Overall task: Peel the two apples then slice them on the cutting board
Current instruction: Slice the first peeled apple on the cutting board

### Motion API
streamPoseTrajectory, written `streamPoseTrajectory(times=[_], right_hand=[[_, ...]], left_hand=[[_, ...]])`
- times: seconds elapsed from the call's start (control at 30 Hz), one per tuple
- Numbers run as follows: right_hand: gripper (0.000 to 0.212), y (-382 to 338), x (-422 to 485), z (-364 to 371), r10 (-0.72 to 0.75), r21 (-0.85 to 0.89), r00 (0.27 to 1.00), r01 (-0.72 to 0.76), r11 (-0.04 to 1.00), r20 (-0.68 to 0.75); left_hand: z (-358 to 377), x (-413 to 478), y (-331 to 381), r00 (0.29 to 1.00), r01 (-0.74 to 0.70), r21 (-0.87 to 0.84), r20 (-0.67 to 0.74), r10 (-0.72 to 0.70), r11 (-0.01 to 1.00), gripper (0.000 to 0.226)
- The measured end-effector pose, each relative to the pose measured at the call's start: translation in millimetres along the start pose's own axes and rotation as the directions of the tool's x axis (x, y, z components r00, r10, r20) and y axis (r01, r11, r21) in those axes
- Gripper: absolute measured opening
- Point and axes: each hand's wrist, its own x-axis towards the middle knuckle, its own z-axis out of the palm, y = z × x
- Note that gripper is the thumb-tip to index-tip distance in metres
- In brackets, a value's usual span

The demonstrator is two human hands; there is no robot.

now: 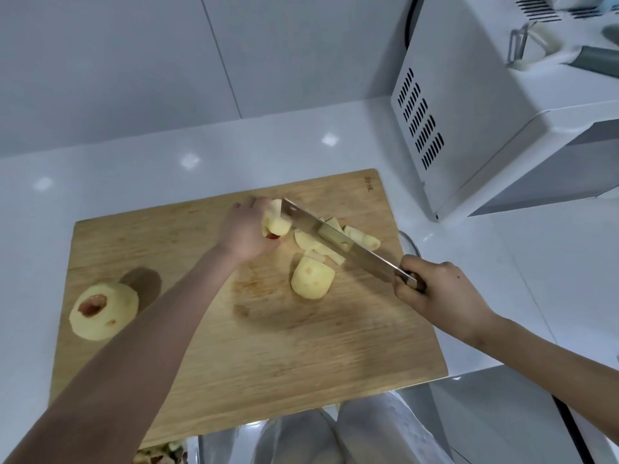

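Observation:
A wooden cutting board (274,336) lies on the white counter. My left hand (244,229) grips a peeled apple piece (276,224) at the board's far side. My right hand (432,289) holds a cleaver (335,241) by its handle, the blade lying against that piece. Several cut slices (361,239) lie behind and under the blade. A peeled apple half (312,277) rests near the middle of the board. A whole peeled apple (104,311) with red left around its stem pit sits at the board's left edge.
A white microwave (495,128) stands at the right rear, with a peeler (522,50) on top. A glass bowl rim (410,244) shows past the board's right edge. Apple peels (157,455) lie below the counter's front edge, next to my legs.

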Motion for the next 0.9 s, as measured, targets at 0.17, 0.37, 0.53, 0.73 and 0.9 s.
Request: streamPoseTrajectory(times=[0.17, 0.37, 0.53, 0.73, 0.9], right_hand=[[0.038, -5.1, -2.3, 2.3, 0.005, 0.040, 1.000, -0.005, 0.999, 0.002], [0.039, -14.5, -4.9, 7.0, 0.013, -0.049, 0.999, -0.011, 0.999, 0.040], [0.040, -9.7, 4.2, 3.5, 0.050, -0.047, 0.997, -0.047, 0.998, 0.056], [0.040, -6.1, 15.4, 4.4, 0.059, -0.005, 0.995, -0.059, 0.998, 0.079], [0.024, -2.0, 22.2, 14.7, 0.016, 0.029, 0.991, -0.020, 0.999, 0.136]], left_hand=[[-11.1, -31.6, -51.4, 0.971, 0.233, 0.032, -0.055, -0.232, 0.972, 0.082], [-19.3, -51.5, -38.5, 0.953, 0.292, 0.126, -0.126, -0.276, 0.948, 0.089], [11.4, -89.8, 50.4, 0.998, 0.051, -0.059, -0.038, -0.053, 0.997, 0.084], [52.1, -83.0, 77.8, 0.990, 0.139, -0.111, -0.023, -0.142, 0.984, 0.082], [38.4, -98.7, 46.1, 0.970, 0.209, -0.173, -0.092, -0.227, 0.963, 0.081]])
